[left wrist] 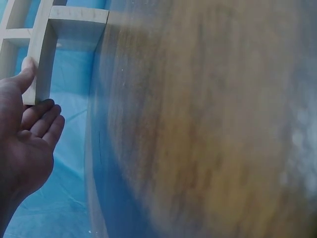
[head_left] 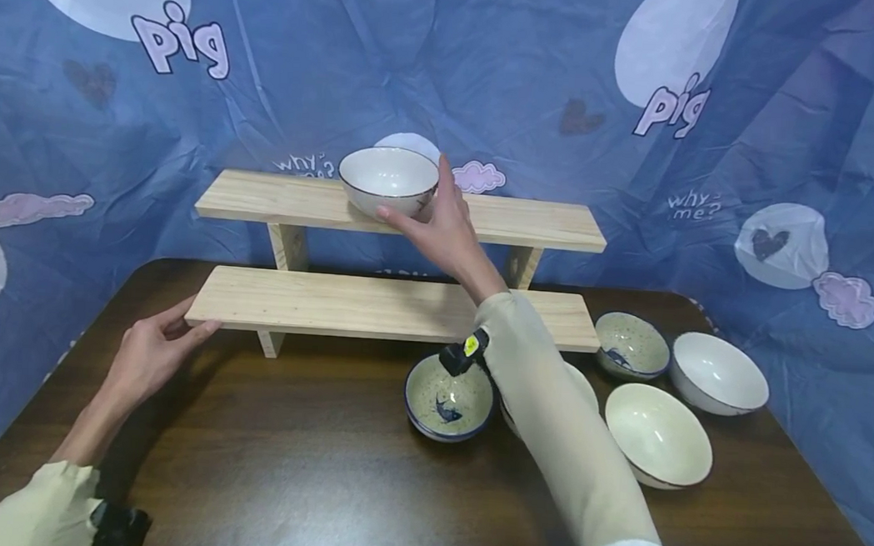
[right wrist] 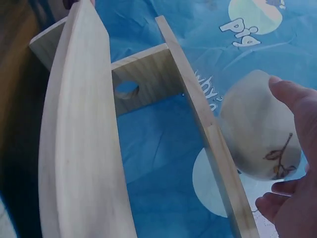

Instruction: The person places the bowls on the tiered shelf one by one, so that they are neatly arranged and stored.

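Observation:
A two-tier wooden shelf (head_left: 330,304) stands on the dark table. My right hand (head_left: 450,232) holds a white bowl (head_left: 386,178) with a dark rim at the upper board (head_left: 276,199), thumb at the front and fingers along its right side. In the right wrist view, the bowl (right wrist: 257,129) shows a brown sprig painted on its outer wall. My left hand (head_left: 150,356) grips the left end of the lower board. The left wrist view has the thumb on one face of that board (left wrist: 42,59) and the fingers at the other.
Right of the shelf are a speckled bowl (head_left: 631,347), a white bowl (head_left: 720,374) and a cream bowl (head_left: 660,437). Another speckled bowl (head_left: 448,399) with a blue fish sits before the shelf. My right sleeve (head_left: 562,431) partly covers one more bowl (head_left: 584,386). Blue cloth (head_left: 494,76) hangs behind.

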Action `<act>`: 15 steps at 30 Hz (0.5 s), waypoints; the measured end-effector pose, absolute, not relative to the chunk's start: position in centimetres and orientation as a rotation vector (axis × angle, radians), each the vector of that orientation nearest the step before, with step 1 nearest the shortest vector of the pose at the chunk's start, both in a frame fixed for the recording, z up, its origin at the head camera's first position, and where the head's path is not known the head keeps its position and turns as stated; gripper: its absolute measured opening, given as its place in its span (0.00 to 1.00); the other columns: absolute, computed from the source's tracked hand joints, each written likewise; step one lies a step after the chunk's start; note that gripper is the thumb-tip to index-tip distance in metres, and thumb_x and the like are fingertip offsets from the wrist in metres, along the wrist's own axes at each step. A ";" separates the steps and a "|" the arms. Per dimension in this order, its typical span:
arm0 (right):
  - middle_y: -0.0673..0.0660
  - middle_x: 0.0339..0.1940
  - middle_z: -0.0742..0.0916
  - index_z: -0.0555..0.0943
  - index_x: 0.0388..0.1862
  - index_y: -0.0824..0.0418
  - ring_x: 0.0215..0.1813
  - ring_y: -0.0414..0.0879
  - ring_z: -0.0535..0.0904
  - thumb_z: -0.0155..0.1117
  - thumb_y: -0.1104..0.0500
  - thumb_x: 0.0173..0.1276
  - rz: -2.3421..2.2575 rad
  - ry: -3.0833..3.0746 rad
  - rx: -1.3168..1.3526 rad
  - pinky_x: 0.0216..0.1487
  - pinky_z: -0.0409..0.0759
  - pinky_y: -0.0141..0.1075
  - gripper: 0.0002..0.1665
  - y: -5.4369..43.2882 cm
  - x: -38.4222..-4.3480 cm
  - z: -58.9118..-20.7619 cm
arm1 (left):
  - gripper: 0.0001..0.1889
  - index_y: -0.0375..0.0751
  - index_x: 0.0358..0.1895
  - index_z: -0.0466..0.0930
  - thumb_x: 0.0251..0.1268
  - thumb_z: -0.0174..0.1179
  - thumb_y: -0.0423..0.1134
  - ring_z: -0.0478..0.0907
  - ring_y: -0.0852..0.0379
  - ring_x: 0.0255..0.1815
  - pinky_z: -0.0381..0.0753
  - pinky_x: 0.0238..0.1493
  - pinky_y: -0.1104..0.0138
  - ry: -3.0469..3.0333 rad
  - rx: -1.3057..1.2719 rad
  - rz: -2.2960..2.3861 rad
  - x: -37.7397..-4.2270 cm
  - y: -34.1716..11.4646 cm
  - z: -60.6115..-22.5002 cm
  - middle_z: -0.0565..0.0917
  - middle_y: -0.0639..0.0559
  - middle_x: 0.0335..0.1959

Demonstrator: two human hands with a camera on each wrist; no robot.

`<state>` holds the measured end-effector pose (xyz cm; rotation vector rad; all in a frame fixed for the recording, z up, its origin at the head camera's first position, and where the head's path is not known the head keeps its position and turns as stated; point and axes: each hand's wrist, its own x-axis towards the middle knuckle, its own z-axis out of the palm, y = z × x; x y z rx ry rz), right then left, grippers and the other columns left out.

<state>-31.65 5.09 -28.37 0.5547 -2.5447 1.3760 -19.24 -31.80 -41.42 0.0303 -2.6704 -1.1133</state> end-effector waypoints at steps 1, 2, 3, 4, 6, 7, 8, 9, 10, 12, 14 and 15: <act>0.63 0.83 0.59 0.40 0.87 0.59 0.83 0.55 0.52 0.74 0.41 0.66 1.374 -2.542 0.559 0.77 0.55 0.52 0.68 5.4 -31.4 -28.4 | 0.36 0.29 0.76 0.65 0.77 0.62 0.51 0.78 0.28 0.61 0.72 0.41 0.75 -2.677 0.035 -1.110 -19.3 -31.8 -41.4 0.78 0.26 0.61; 0.63 0.84 0.58 0.41 0.87 0.59 0.83 0.55 0.51 0.73 0.40 0.67 1.369 -2.540 0.562 0.77 0.55 0.53 0.67 5.6 -31.2 -28.6 | 0.36 0.29 0.76 0.65 0.77 0.62 0.51 0.78 0.28 0.61 0.73 0.42 0.71 -2.683 0.041 -1.107 -19.3 -31.8 -41.4 0.77 0.26 0.62; 0.62 0.84 0.57 0.41 0.87 0.59 0.84 0.54 0.50 0.72 0.40 0.68 1.369 -2.547 0.553 0.77 0.54 0.53 0.66 5.9 -31.0 -28.7 | 0.37 0.29 0.76 0.64 0.77 0.62 0.51 0.78 0.28 0.61 0.74 0.42 0.70 -2.686 0.044 -1.106 -19.3 -31.8 -41.5 0.77 0.26 0.62; 0.63 0.84 0.58 0.41 0.87 0.59 0.83 0.54 0.51 0.71 0.40 0.68 1.367 -2.541 0.560 0.77 0.55 0.53 0.65 6.2 -30.8 -28.8 | 0.37 0.29 0.76 0.64 0.77 0.62 0.51 0.78 0.28 0.61 0.74 0.42 0.69 -2.688 0.047 -1.104 -19.3 -31.8 -41.5 0.77 0.26 0.62; 0.64 0.83 0.59 0.42 0.87 0.59 0.82 0.53 0.54 0.70 0.40 0.69 1.361 -2.537 0.577 0.76 0.57 0.53 0.63 6.9 -30.3 -29.1 | 0.36 0.29 0.76 0.65 0.77 0.62 0.51 0.78 0.28 0.61 0.73 0.41 0.72 -2.684 0.047 -1.108 -19.3 -31.8 -41.6 0.78 0.26 0.61; 0.64 0.83 0.61 0.42 0.87 0.58 0.82 0.52 0.55 0.70 0.40 0.70 1.363 -2.531 0.588 0.75 0.58 0.52 0.63 7.2 -30.0 -29.2 | 0.36 0.28 0.76 0.65 0.77 0.62 0.51 0.78 0.28 0.61 0.73 0.41 0.74 -2.681 0.044 -1.109 -19.3 -31.8 -41.7 0.78 0.26 0.61; 0.65 0.82 0.61 0.42 0.87 0.57 0.81 0.53 0.57 0.69 0.40 0.70 1.363 -2.526 0.600 0.75 0.60 0.52 0.63 7.5 -29.8 -29.3 | 0.36 0.28 0.76 0.65 0.77 0.62 0.50 0.78 0.28 0.60 0.70 0.39 0.77 -2.676 0.041 -1.112 -19.3 -31.8 -41.7 0.78 0.26 0.61; 0.65 0.82 0.62 0.42 0.87 0.57 0.80 0.53 0.58 0.69 0.40 0.70 1.364 -2.523 0.611 0.74 0.61 0.52 0.62 7.8 -29.5 -29.3 | 0.36 0.28 0.76 0.65 0.77 0.62 0.50 0.79 0.29 0.60 0.68 0.37 0.80 -2.672 0.039 -1.114 -19.3 -31.8 -41.7 0.78 0.26 0.60; 0.66 0.81 0.62 0.42 0.87 0.57 0.80 0.54 0.59 0.69 0.40 0.70 1.362 -2.519 0.624 0.73 0.62 0.52 0.62 8.1 -29.2 -29.3 | 0.36 0.28 0.75 0.66 0.77 0.62 0.50 0.79 0.29 0.60 0.67 0.37 0.82 -2.666 0.034 -1.113 -19.3 -31.8 -41.7 0.79 0.26 0.60; 0.66 0.81 0.62 0.42 0.87 0.56 0.79 0.57 0.61 0.68 0.39 0.70 1.365 -2.517 0.630 0.73 0.63 0.51 0.62 8.7 -28.6 -29.4 | 0.35 0.28 0.75 0.66 0.77 0.62 0.49 0.79 0.29 0.60 0.66 0.37 0.83 -2.658 0.024 -1.113 -19.3 -31.8 -41.7 0.79 0.26 0.60; 0.66 0.81 0.62 0.42 0.87 0.54 0.78 0.58 0.62 0.68 0.38 0.70 1.359 -2.519 0.630 0.73 0.64 0.52 0.62 9.3 -28.0 -29.5 | 0.35 0.28 0.75 0.66 0.77 0.62 0.49 0.78 0.29 0.60 0.66 0.37 0.83 -2.654 0.016 -1.111 -19.3 -31.8 -41.7 0.79 0.26 0.60; 0.65 0.81 0.62 0.42 0.87 0.54 0.78 0.58 0.63 0.68 0.38 0.70 1.354 -2.522 0.629 0.73 0.63 0.52 0.61 9.6 -27.8 -29.5 | 0.35 0.28 0.75 0.66 0.77 0.62 0.49 0.78 0.29 0.60 0.66 0.37 0.83 -2.652 0.013 -1.109 -19.3 -31.8 -41.6 0.79 0.26 0.59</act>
